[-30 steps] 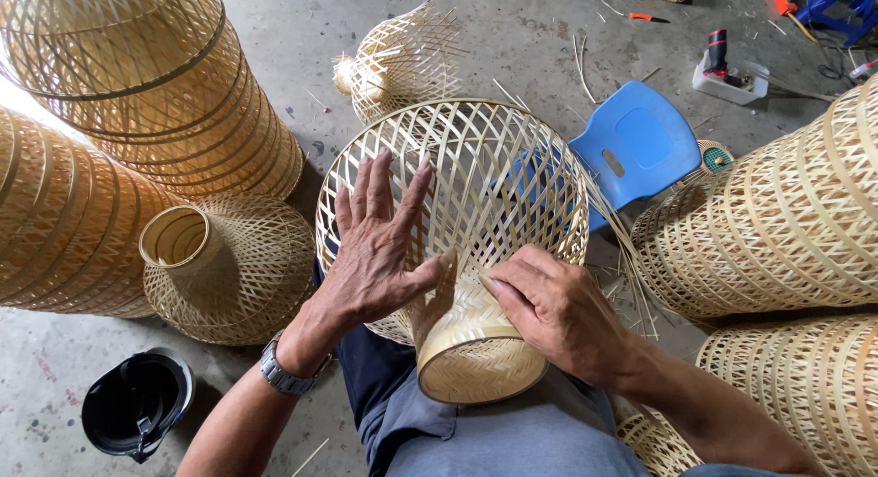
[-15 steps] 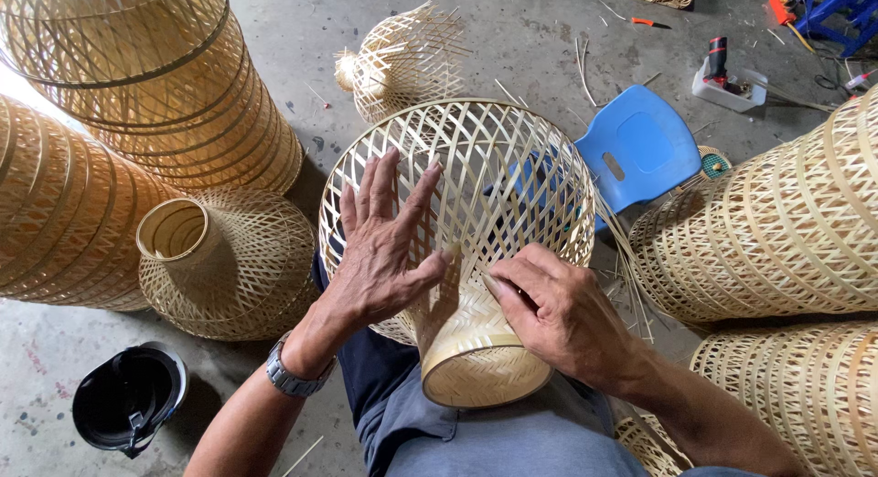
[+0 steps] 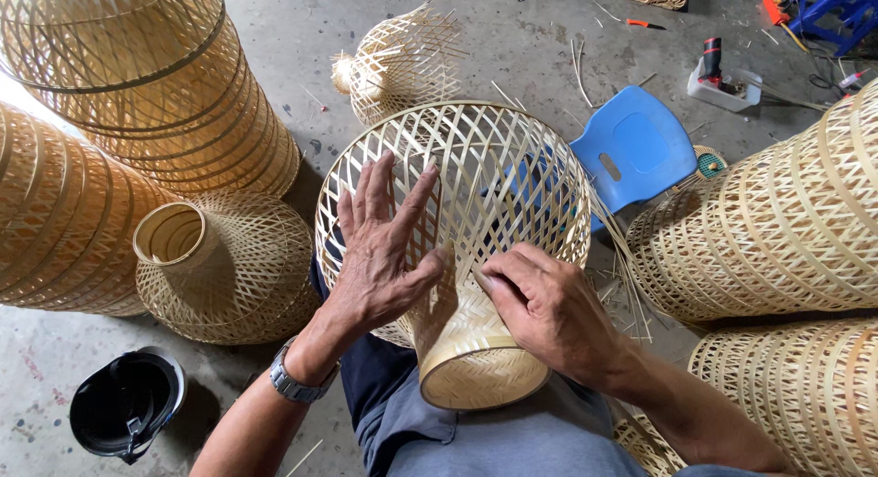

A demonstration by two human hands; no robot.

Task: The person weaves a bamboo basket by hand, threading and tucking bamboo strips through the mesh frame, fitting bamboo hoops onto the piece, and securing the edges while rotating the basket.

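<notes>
A woven bamboo lampshade (image 3: 457, 248) lies tilted on the person's lap, narrow closed end toward the body, wide open mouth pointing away over the floor. The left hand (image 3: 380, 248) lies flat on the lampshade's lattice, fingers spread, gripping nothing. The right hand (image 3: 549, 308) is curled beside it, fingertips pinched at a strip near the neck. To do this weaving well, I'd judge the flat hand should brace the lattice while the other tucks the strip snugly. The strip's end is hidden under the fingers. Right of the lampshade, a blue stool (image 3: 636, 148) shows partly through it.
</notes>
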